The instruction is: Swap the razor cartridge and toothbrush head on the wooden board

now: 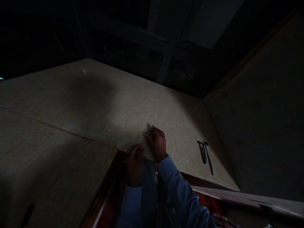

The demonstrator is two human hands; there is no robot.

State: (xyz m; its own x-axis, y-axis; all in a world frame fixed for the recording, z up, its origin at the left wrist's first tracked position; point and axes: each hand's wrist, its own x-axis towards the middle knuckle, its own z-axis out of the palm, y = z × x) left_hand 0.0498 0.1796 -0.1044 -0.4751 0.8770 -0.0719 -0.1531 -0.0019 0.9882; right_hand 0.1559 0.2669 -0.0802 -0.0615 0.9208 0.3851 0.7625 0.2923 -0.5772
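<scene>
My right hand (158, 144) is closed, with thumb and fingertips around a small shiny, narrow object (149, 132) just above the pale tabletop (133, 104). The dim light hides what kind of object it is. Close by on the left, my left hand (135, 164) hovers at the table's front edge. Its fingers are drawn together in a pinch, and whatever may be between them does not show. The two hands are apart from each other.
A T-shaped tool (203, 153) and a long thin tool with a round dark head (210, 160) lie side by side on the right. A dark flat object (28, 215) is at lower left. An open drawer (209, 205) with red-brown sides juts out at lower right. A wall (261, 126) bounds the right.
</scene>
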